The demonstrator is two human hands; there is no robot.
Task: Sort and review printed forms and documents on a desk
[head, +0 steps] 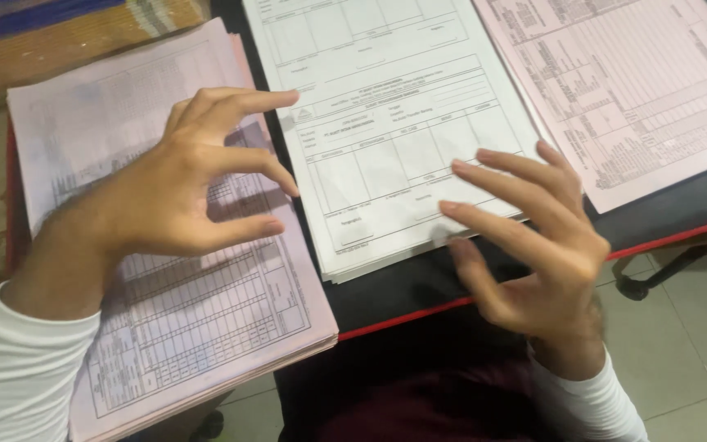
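From the head camera we look down on a black table (403, 286) with a red edge, and three stacks of printed forms lie across it. At nine o'clock sits the pink stack (190, 311), a thick pile of ruled sheets hanging a little over the near edge of the table. At twelve o'clock lies the white stack (386, 131), its near corner pointing towards us. At two o'clock there is another pink stack (640, 90), just beside the white one and overlapping its right margin.

Our left hand (182, 180) hovers over the pink stack at nine o'clock, fingers spread and curled like a claw, thumb tucked low, gripping nothing. We cannot tell whether the fingertips touch the paper, as the hand is a little blurred. A white sleeve (18, 368) covers the forearm down at seven o'clock.

Our right hand (533, 237) is at four o'clock, also loose and empty, its fingers fanned out and pointing towards the near right corner of the white stack. The fingertips sit just over that corner; contact is not clear. The palm hangs past the red table edge, above a pale tiled floor (681, 344).

At ten o'clock, beyond the pink stack, we glimpse a woven mat (67, 41) with brown and blue bands.
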